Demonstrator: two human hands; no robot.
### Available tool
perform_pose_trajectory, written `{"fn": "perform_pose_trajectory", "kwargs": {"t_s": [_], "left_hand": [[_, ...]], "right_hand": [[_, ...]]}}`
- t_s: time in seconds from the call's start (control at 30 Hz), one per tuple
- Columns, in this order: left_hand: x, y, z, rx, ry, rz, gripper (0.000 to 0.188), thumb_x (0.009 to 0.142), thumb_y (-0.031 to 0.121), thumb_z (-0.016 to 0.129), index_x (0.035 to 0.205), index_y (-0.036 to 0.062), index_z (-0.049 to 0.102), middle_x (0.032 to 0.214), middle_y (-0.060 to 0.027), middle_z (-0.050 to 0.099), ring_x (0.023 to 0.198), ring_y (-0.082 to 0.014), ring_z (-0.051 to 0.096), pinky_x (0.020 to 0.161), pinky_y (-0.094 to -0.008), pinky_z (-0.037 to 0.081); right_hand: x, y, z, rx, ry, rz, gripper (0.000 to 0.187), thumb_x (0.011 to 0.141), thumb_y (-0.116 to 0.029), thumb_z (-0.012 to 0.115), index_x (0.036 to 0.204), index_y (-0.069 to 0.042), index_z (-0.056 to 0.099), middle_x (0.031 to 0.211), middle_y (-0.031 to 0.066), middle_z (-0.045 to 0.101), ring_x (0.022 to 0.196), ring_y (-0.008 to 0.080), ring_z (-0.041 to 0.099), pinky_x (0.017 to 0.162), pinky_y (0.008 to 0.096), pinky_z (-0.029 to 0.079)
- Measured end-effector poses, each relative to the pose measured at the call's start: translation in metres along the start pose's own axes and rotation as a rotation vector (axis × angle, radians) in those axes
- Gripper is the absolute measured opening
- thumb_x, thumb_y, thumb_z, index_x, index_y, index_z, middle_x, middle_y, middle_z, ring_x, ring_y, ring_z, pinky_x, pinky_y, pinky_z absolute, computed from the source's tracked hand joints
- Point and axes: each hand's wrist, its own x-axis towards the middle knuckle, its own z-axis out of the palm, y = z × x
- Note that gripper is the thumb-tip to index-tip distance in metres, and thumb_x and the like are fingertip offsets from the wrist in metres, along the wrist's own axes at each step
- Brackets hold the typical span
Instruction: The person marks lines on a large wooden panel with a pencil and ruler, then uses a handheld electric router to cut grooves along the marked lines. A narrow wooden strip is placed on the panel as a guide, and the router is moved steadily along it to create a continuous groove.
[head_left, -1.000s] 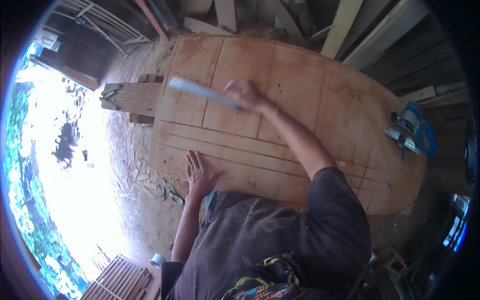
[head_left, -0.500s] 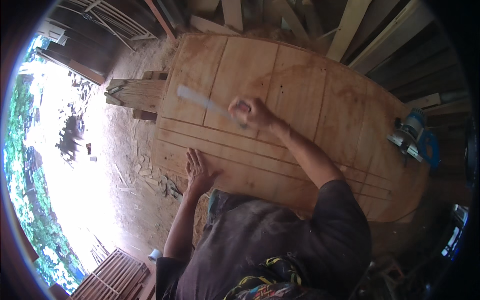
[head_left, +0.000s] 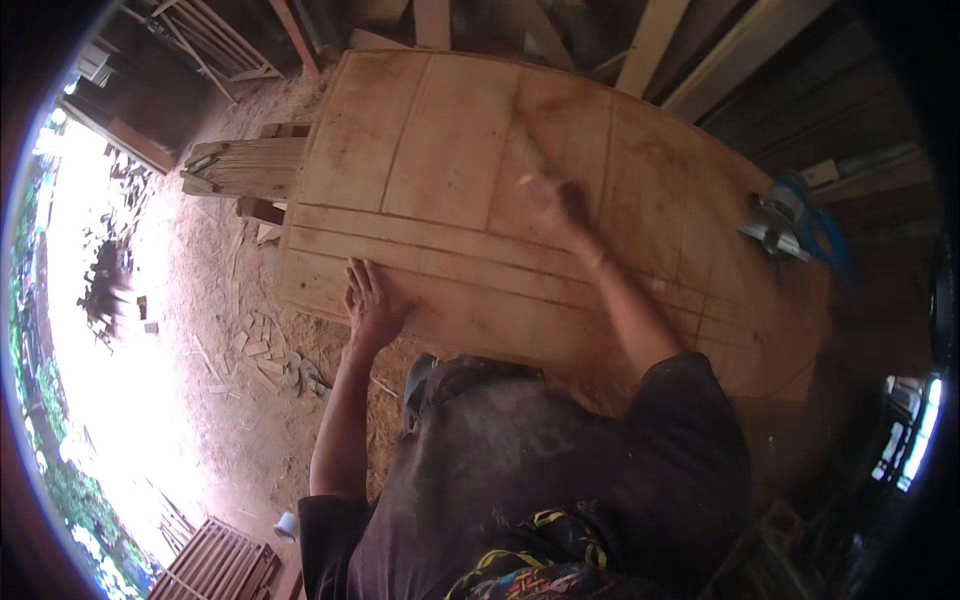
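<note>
My left hand [head_left: 375, 305] lies flat on the near left part of a large wooden panel [head_left: 450, 140], its fingers stretched out. The panel is made of joined boards, with dark straight lines along and across it. Farther right, above the panel's middle, my right hand [head_left: 562, 208] is closed round a slim, long tool [head_left: 530, 150]. Motion smears both this hand and the tool, whose kind I cannot make out. The tool points away from me and slightly left. On the panel's right end stands a blue circular saw [head_left: 790, 215] with a metal base.
A thick wooden beam [head_left: 245, 167] juts out beneath the panel's left end. Wood scraps [head_left: 265, 345] lie on the dusty floor at the left. Long planks [head_left: 650, 50] lean at the back. A slatted wooden frame [head_left: 215, 560] and a white cup-like object [head_left: 286, 527] sit at the lower left.
My right hand has swung to the right with the tool, which has turned from pointing left to pointing away from me. The left hand stays on the panel; the whole view has shifted slightly.
</note>
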Motion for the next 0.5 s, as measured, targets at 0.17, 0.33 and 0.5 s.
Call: {"fn": "perform_pose_trajectory", "kwargs": {"t_s": [0.17,0.33,0.5], "left_hand": [[-0.008,-0.05,0.019,-0.256,0.19,0.1,0.085,0.097,0.035,0.072,0.162,0.0001,0.031,0.166,-0.0278,0.031,0.155,-0.0409,0.03,0.124,-0.0516,0.027],[-0.11,-0.085,0.059,-0.736,0.458,-0.052,0.059,0.101,0.013,0.065,0.155,0.0011,0.044,0.156,-0.0219,0.05,0.14,-0.0314,0.054,0.113,-0.0414,0.044],[-0.19,-0.137,0.143,-0.931,0.347,-0.25,0.058,0.101,0.013,0.065,0.154,0.0012,0.046,0.154,-0.0197,0.052,0.135,-0.0294,0.058,0.108,-0.0398,0.05]], "right_hand": [[-0.082,-0.149,0.035,0.939,-0.073,0.255,0.014,0.099,-0.02,0.07,0.109,-0.011,0.071,0.091,0.0036,0.074,0.079,0.0157,0.071,0.065,0.0351,0.055],[-0.193,-0.116,-0.058,0.962,0.289,0.794,0.026,0.101,-0.034,0.071,0.111,-0.01,0.072,0.094,-0.0004,0.071,0.078,0.0067,0.065,0.063,0.0244,0.051],[-0.294,-0.067,-0.118,-0.233,0.493,0.953,0.02,0.107,-0.029,0.061,0.105,-0.011,0.068,0.088,0.0027,0.07,0.079,0.016,0.067,0.072,0.0352,0.054]]}}
